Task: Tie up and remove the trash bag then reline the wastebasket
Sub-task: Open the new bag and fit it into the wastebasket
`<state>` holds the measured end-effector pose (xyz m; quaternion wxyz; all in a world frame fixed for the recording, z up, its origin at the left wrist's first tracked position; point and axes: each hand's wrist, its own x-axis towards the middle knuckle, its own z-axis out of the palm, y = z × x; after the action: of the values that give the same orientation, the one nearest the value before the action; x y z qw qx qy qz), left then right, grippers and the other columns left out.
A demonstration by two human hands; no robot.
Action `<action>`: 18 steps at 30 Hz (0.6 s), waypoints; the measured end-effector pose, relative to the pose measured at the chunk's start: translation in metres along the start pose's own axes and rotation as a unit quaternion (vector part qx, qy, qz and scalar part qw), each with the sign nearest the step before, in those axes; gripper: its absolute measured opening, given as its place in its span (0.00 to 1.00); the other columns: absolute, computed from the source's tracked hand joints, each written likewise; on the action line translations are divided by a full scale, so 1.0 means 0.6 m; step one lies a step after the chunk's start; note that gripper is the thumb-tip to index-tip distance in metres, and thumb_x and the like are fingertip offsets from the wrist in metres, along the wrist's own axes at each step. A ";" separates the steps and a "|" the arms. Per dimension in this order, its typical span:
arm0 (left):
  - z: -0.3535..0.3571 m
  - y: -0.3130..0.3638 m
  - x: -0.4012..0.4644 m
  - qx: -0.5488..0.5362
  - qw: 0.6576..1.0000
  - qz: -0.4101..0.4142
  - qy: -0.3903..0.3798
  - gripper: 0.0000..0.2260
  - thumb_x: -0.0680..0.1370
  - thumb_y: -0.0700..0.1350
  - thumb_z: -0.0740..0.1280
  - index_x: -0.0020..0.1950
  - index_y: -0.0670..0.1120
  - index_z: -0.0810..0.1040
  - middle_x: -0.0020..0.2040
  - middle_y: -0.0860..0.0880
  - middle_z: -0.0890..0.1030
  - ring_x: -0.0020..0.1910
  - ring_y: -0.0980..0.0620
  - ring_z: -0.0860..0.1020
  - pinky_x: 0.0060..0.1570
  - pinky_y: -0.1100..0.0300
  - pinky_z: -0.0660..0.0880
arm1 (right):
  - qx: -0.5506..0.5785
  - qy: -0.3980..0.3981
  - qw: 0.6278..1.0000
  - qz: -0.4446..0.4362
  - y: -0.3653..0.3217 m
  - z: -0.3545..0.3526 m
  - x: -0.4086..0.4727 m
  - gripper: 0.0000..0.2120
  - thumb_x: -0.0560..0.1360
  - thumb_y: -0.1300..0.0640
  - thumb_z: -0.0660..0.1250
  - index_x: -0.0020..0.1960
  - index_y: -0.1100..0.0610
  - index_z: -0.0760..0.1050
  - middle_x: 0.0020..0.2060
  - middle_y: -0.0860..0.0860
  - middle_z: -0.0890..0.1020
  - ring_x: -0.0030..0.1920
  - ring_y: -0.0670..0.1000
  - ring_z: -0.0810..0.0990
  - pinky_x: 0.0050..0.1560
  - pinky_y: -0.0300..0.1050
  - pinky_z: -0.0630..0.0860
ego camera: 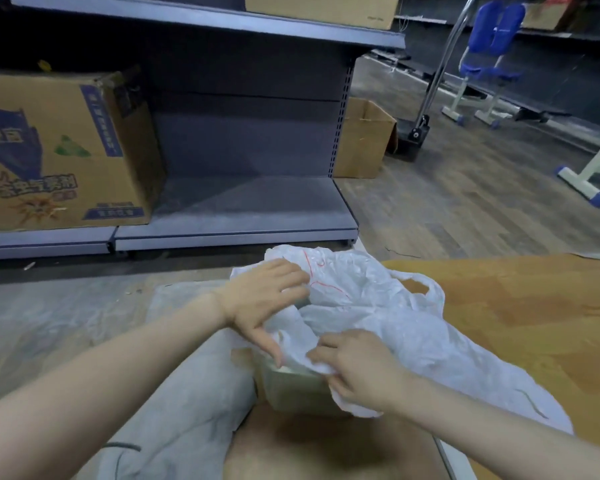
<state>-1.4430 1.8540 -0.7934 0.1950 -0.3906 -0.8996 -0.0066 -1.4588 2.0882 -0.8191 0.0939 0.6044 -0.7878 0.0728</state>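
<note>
A white plastic bag point(378, 306) with thin red print lies crumpled over a pale greenish wastebasket point(291, 386), of which only the near wall shows. My left hand point(267, 299) lies on the bag's far left part, fingers spread flat and thumb pointing down along the basket's rim. My right hand point(357, 365) pinches a fold of the bag at the basket's near right rim, fingers curled round the plastic. One bag handle loop point(426, 289) sticks out to the right. The inside of the basket is hidden by the bag.
The basket sits at the edge of a wooden board point(516, 306). A grey shelf unit point(236, 216) with a printed cardboard box point(56, 150) stands ahead. An open carton point(364, 140) and blue chairs point(489, 64) stand to the right. Grey trouser legs point(174, 410) lie below my arms.
</note>
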 end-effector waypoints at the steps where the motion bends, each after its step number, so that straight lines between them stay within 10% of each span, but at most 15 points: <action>1: 0.002 0.016 -0.004 -0.001 1.000 0.026 -0.012 0.36 0.67 0.77 0.53 0.47 0.43 0.68 0.46 0.43 0.76 0.41 0.46 0.72 0.45 0.55 0.68 | 0.030 0.030 0.999 0.024 0.008 -0.005 0.004 0.12 0.65 0.51 0.56 0.40 0.48 0.79 0.31 0.44 0.79 0.26 0.48 0.77 0.23 0.35 0.69; 8: 0.005 0.030 -0.077 0.093 0.992 -0.082 -0.010 0.10 0.80 0.51 0.50 0.49 0.48 0.67 0.38 0.51 0.79 0.28 0.50 0.77 0.23 0.64 0.66 | 0.222 0.082 0.958 0.163 0.042 -0.013 -0.005 0.09 0.73 0.49 0.51 0.36 0.46 0.66 0.27 0.40 0.70 0.30 0.49 0.72 0.33 0.48 0.69; 12: -0.020 0.035 -0.074 0.006 0.966 -0.250 0.066 0.13 0.68 0.46 0.54 0.51 0.50 0.66 0.42 0.48 0.81 0.27 0.43 0.77 0.21 0.61 0.68 | 0.361 0.117 0.896 0.232 0.037 -0.025 0.001 0.15 0.79 0.51 0.54 0.35 0.42 0.66 0.26 0.41 0.73 0.30 0.41 0.70 0.34 0.34 0.66; 15: -0.038 0.021 -0.065 -0.146 0.913 -0.359 0.125 0.15 0.66 0.49 0.53 0.44 0.41 0.71 0.35 0.41 0.77 0.30 0.42 0.73 0.30 0.55 0.68 | 0.504 0.134 0.790 0.322 0.039 -0.035 0.006 0.18 0.82 0.53 0.55 0.37 0.61 0.69 0.34 0.49 0.72 0.39 0.47 0.70 0.35 0.33 0.65; 18: -0.062 0.000 -0.048 -0.385 0.801 -0.438 0.136 0.17 0.62 0.49 0.59 0.27 0.34 0.69 0.27 0.40 0.66 0.28 0.49 0.62 0.29 0.59 0.59 | 0.603 0.066 0.727 0.321 0.036 -0.046 0.003 0.26 0.70 0.35 0.65 0.43 0.59 0.69 0.40 0.54 0.70 0.43 0.52 0.68 0.42 0.43 0.67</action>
<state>-1.4121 1.8277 -0.7693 0.1248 0.0069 -0.8626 -0.4902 -1.4782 2.0986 -0.7920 -0.2677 0.2379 -0.7166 0.5985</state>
